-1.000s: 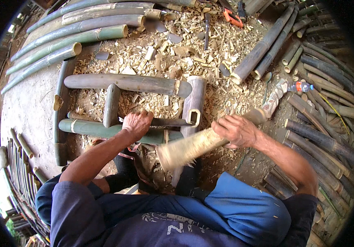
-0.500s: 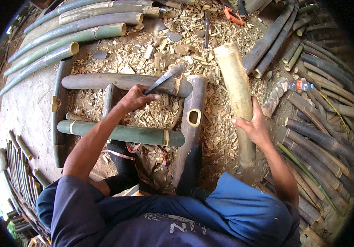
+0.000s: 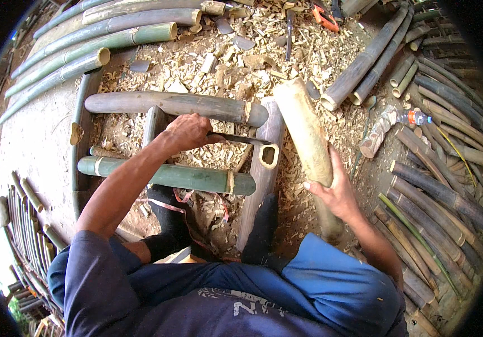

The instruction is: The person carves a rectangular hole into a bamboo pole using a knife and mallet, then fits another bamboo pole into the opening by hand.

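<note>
My left hand [image 3: 190, 132] is closed round a dark flat chisel [image 3: 236, 137]. Its tip lies at the upper edge of a squarish hole in a grey bamboo post [image 3: 257, 196]. In my right hand [image 3: 338, 188], fingers round its lower part, is a thick pale wooden club [image 3: 300, 126], its broad end pointing away from me. Joined to the post are a grey upper rail [image 3: 168, 105] and a green lower rail [image 3: 179, 178] of bamboo. The far ends of both meet another upright [image 3: 87, 104] on the left. My feet stand by the near part of the frame.
Wood chips [image 3: 191, 67] cover the ground beyond the frame. Several bamboo poles [image 3: 123, 38] lie at the back left, and more cut bamboo [image 3: 432, 210] is stacked on the right. A plastic bottle [image 3: 412, 117] and an orange-handled tool [image 3: 325, 18] lie on the ground.
The chisel has swung down from pointing away over the upper rail to lie nearly level, its tip at the hole. The club has come nearer and slightly left.
</note>
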Demonstrator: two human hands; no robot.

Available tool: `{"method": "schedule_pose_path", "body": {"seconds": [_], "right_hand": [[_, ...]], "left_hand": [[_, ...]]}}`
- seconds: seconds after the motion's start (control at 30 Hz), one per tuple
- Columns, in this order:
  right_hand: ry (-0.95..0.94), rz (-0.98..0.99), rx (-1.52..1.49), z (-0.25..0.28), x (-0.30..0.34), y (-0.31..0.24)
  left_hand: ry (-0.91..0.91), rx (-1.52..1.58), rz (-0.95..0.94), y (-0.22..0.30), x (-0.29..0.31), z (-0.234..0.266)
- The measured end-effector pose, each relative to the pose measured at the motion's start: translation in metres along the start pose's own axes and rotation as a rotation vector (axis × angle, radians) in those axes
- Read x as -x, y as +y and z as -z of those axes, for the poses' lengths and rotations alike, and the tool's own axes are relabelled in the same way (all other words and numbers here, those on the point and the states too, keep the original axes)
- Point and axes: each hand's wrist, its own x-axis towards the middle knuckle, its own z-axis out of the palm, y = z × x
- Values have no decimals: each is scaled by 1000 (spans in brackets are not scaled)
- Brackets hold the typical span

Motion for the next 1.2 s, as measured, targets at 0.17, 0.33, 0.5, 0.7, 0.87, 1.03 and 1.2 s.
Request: {"method": "schedule_pose_path", "body": {"seconds": [0.17, 0.33, 0.5, 0.7, 0.87, 1.03, 1.2], "right_hand": [[-397, -337, 297, -4, -11, -19], [-75, -70, 219, -4, -2, -11], [-293, -248, 345, -16, -8, -16], [-1, 28, 244, 1, -21, -21], [-403, -205, 383, -28, -12, -7], [-305, -199, 305, 7, -20, -15], [-53, -166, -247, 10, -11, -2]], "left_hand": [[35, -43, 24, 1, 0, -2], [13, -14, -3, -4, -6, -1], [-27, 23, 6, -7, -11, -3], [-182, 5, 98, -11, -18, 0], [-295, 38, 4, -14, -30, 4], [56, -132, -136, -16, 6, -22], [402, -68, -362, 16, 63, -45]]}}
